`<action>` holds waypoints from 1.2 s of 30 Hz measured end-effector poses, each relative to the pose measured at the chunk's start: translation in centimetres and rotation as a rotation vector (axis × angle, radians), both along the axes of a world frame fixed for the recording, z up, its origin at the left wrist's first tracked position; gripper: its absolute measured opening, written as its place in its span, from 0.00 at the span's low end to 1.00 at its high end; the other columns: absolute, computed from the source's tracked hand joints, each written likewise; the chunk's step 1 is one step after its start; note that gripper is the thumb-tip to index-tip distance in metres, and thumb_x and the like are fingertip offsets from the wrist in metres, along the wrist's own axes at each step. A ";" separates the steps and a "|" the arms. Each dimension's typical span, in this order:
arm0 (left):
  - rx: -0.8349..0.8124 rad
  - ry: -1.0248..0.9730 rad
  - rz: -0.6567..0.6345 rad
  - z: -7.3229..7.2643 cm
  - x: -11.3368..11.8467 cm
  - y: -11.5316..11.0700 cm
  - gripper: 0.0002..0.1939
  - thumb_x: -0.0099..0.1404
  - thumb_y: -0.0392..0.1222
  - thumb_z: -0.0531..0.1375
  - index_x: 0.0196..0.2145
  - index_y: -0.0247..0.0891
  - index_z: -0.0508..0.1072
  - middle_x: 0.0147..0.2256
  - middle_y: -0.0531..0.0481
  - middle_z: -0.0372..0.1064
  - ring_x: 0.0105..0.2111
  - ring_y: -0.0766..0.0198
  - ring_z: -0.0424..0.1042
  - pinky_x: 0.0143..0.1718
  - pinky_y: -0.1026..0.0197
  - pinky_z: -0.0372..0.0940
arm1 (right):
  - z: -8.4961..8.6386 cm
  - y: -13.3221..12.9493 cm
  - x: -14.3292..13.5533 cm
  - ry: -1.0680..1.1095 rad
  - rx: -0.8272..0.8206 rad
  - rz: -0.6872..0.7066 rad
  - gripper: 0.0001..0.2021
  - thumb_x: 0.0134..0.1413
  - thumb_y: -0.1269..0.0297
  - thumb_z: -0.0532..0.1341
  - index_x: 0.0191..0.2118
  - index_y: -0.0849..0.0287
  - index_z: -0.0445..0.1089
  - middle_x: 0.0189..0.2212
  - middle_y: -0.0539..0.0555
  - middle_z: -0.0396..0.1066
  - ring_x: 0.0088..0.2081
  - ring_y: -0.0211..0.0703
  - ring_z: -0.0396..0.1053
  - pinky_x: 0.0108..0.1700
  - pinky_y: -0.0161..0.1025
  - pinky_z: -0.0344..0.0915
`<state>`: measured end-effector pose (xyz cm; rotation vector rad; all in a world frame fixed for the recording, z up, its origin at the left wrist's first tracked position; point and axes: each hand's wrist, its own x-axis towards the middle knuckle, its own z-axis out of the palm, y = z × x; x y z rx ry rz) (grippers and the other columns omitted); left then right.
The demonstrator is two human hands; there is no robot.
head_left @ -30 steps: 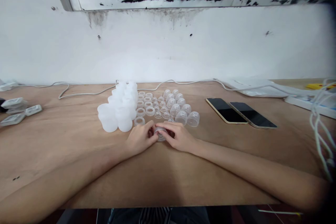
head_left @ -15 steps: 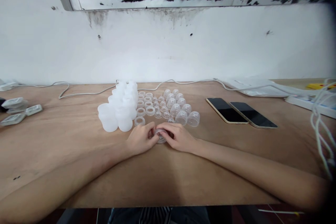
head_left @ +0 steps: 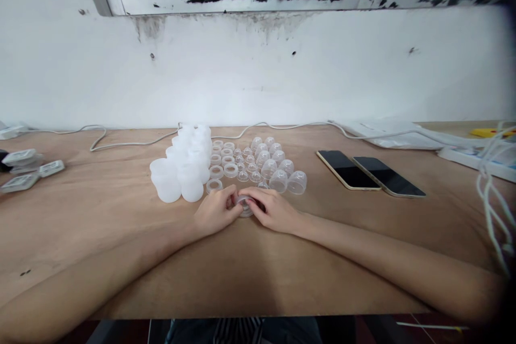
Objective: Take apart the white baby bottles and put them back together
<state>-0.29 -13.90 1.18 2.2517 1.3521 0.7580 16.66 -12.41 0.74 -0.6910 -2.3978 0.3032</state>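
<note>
Both hands meet on the brown wooden tabletop (head_left: pixel 100 215), left hand (head_left: pixel 215 212) and right hand (head_left: pixel 274 209) with fingers curled around one small clear plastic dome piece (head_left: pixel 244 206), pinched between them. It sits just in front of the rows of clear plastic domes (head_left: pixel 278 169), clear plastic rings (head_left: pixel 221 166) and white translucent plastic cups (head_left: pixel 183 172).

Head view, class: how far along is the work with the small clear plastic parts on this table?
Done: no finished pieces can be told apart. In hand: left hand and right hand meet on one small clear piece, held low over the table. Left: rows of white cups, clear rings, small cones and clear domes stand untouched behind the hands.
</note>
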 end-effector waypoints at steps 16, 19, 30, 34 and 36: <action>0.012 0.013 0.016 -0.3 -0.1 0.2 0.04 0.53 0.38 0.50 0.23 0.37 0.57 0.17 0.58 0.55 0.18 0.71 0.56 0.20 0.68 0.49 | 0.2 0.0 -0.2 0.006 -0.097 -0.051 0.14 0.47 0.74 0.51 0.42 0.60 0.61 0.33 0.52 0.67 0.26 0.33 0.60 0.30 0.32 0.59; 0.012 0.041 0.017 -0.3 -0.1 0.1 0.04 0.54 0.38 0.50 0.23 0.37 0.57 0.17 0.58 0.54 0.18 0.71 0.56 0.20 0.68 0.48 | 0.2 0.1 -0.2 0.015 -0.095 -0.056 0.15 0.47 0.75 0.51 0.42 0.60 0.62 0.35 0.53 0.68 0.29 0.34 0.62 0.34 0.33 0.60; 0.025 0.118 0.040 0.0 0.3 0.2 0.07 0.52 0.43 0.53 0.23 0.37 0.59 0.17 0.58 0.54 0.18 0.71 0.55 0.19 0.67 0.46 | 0.2 0.1 -0.2 -0.031 -0.112 -0.088 0.14 0.48 0.75 0.50 0.41 0.59 0.63 0.33 0.52 0.68 0.31 0.36 0.64 0.35 0.35 0.60; 0.000 0.144 0.034 0.2 0.3 0.2 0.07 0.53 0.43 0.53 0.23 0.38 0.59 0.17 0.58 0.55 0.19 0.70 0.57 0.19 0.67 0.47 | 0.1 0.1 0.0 -0.093 -0.053 -0.058 0.12 0.48 0.71 0.52 0.41 0.60 0.62 0.35 0.53 0.67 0.31 0.37 0.63 0.34 0.35 0.60; -0.007 0.155 0.024 0.2 0.4 0.2 0.08 0.53 0.44 0.52 0.23 0.38 0.59 0.17 0.57 0.56 0.19 0.70 0.57 0.20 0.67 0.47 | 0.1 0.2 0.1 -0.121 -0.051 -0.059 0.12 0.47 0.72 0.52 0.41 0.60 0.61 0.35 0.53 0.67 0.30 0.36 0.63 0.33 0.34 0.60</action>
